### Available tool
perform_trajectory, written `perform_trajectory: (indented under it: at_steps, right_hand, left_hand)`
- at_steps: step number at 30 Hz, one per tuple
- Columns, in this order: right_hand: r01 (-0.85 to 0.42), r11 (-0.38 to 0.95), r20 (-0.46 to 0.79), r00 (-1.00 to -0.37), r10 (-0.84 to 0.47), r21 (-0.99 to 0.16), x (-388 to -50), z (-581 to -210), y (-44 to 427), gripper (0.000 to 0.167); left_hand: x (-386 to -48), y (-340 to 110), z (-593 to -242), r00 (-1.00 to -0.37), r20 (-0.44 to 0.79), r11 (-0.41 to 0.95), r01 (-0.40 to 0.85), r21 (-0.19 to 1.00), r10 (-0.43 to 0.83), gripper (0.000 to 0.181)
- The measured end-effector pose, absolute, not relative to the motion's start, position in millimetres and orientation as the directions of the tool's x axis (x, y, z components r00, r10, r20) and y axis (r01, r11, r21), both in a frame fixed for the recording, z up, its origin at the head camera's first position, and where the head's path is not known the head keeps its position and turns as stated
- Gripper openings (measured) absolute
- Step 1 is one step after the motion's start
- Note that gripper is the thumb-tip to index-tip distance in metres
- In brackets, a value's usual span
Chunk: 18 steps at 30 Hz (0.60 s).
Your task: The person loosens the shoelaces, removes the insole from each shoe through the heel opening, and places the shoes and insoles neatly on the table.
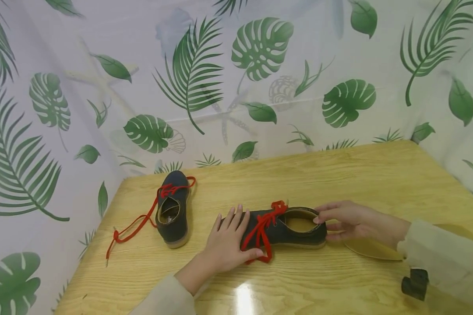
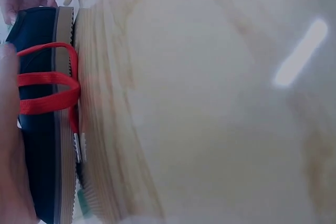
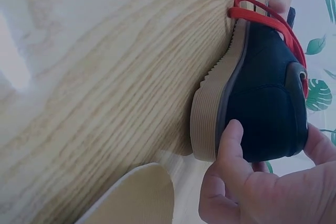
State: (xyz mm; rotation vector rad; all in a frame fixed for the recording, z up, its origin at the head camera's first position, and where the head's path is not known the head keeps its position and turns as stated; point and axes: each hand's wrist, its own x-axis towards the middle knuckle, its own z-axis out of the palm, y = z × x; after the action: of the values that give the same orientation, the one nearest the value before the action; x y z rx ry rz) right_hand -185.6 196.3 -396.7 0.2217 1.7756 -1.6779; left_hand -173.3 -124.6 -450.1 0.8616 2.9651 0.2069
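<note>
A dark navy shoe [image 1: 295, 238] with red laces [image 1: 264, 223] lies sideways on the table, its toe to the left and its heel to the right. My left hand [image 1: 229, 245] rests over its toe with fingers spread and straight. At the heel, my right hand [image 1: 352, 221] grips the back of the shoe, a digit at the rim of the opening. The right wrist view shows fingers of that hand against the heel, above the tan ridged sole [image 3: 207, 121]. A tan lining shows inside the shoe. One lace loop hangs over the near side.
A matching navy shoe [image 1: 175, 229] stands to the left, toe pointing away, its loose red lace [image 1: 135, 229] trailing on the wooden table [image 1: 358, 175]. A tan insole [image 3: 139, 198] lies under my right forearm. Leaf-patterned cloth [image 1: 205, 65] hangs behind and at both sides.
</note>
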Motion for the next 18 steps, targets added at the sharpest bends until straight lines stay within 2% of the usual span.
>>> perform_trajectory:
  at_steps: [12, 18]
  right_hand:
    - [0.564, 0.157, -0.583, -0.753, -0.305, -0.811, -181.1, -396.5, 193.6, 0.068]
    - [0.562, 0.156, -0.580, -0.753, -0.309, -0.812, -181.0, -396.8, 194.3, 0.068]
  left_hand:
    - [-168.7, -132.7, -451.6, -0.813, 0.036, 0.789, 0.574, 0.221, 0.581, 0.088]
    - [-167.2, -145.9, -442.6, -0.788, 0.088, 0.623, 0.544, 0.561, 0.609, 0.063]
